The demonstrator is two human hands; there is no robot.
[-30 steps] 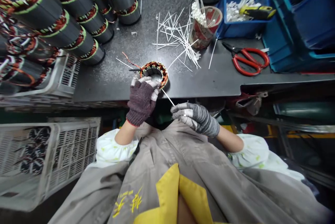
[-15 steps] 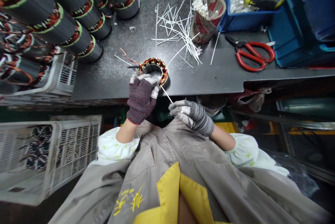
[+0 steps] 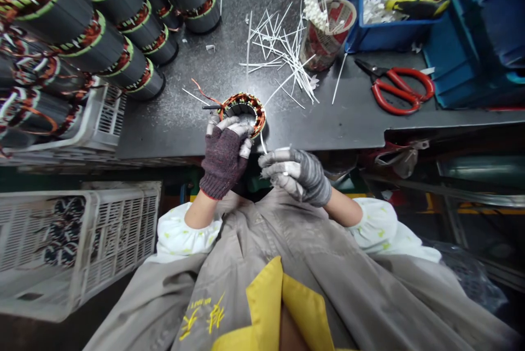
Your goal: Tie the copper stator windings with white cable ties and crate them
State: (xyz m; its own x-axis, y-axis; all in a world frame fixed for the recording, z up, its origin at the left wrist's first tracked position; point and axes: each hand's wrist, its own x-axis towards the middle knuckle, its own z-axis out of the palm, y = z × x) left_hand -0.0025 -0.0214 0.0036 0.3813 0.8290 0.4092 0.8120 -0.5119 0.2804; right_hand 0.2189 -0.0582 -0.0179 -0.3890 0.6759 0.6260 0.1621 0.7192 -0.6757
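Observation:
A motor stator (image 3: 259,113) with copper windings stands on the dark bench near its front edge. My left hand (image 3: 225,151), in a dark purple glove with pale fingertips, is closed on the stator's near left rim, some fingers over its opening. From the stator's near right side a white tie strip (image 3: 263,143) runs to my right hand (image 3: 293,172). That hand wears a grey glove, and its fingers pinch the strip just off the bench edge. A copper lead and a dark sleeve (image 3: 211,107) stick out at the stator's left.
Loose white strips (image 3: 283,56) lie behind the stator, beside a worn cup (image 3: 328,39). Red-handled scissors (image 3: 402,88) and blue bins (image 3: 389,34) are at right. Stacked stators (image 3: 135,66) and a white crate (image 3: 82,252) are at left.
My right hand has moved slightly left and up, closer to the stator. The strip between them now looks shorter and steeper. My left hand keeps its hold on the stator.

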